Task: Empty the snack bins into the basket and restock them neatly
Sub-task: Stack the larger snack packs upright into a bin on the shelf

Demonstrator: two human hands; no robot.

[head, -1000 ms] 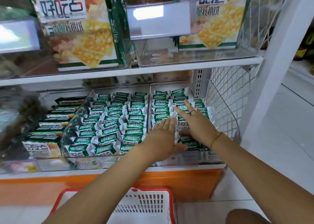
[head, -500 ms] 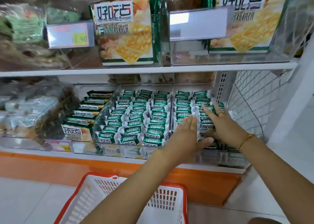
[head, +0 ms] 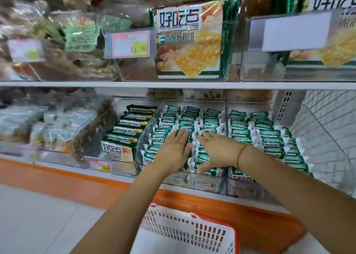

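Two flat palms: left hand [head: 174, 151], right hand [head: 217, 151] touch snack packets [head: 192, 116] (fingers straight); basket [head: 173, 232] below.

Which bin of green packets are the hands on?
The left bin, beside the boxed biscuits: left hand and right hand lie on its packets; right bin untouched.

1. The large box [head: 189, 41] on the upper shelf [head: 96, 84] is showing 好吃点 in bold black, with 香脆核桃饼 beneath.
2. The price tag [head: 130, 44] left of it is showing 11.90 on a yellow patch.
3. The second box [head: 331, 8] at far right is carrying 好吃点 again, partly cut off.
4. The small box [head: 117, 151] below is displaying 好吃点.
5. The front packet [head: 242, 176] in the right bin [head: 254, 191] is showing 好吃点; the print on the other wrappers is blurring beyond reading.
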